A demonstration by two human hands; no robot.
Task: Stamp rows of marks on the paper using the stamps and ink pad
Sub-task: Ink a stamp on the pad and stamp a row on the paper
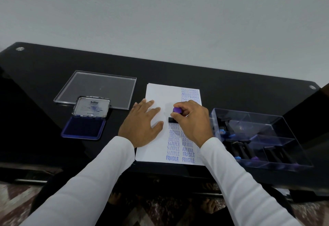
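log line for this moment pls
step: stamping | right hand: grips stamp on paper | left hand: flat on paper | ink pad: open

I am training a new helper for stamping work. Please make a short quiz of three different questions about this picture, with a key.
1. True or false: the ink pad has its lid open.
2. Which hand grips the purple-topped stamp on the paper? A) left hand B) right hand
3. Fill in: the lowest printed word in both columns is ____.

Key: 1 true; 2 B; 3 FRAGILE
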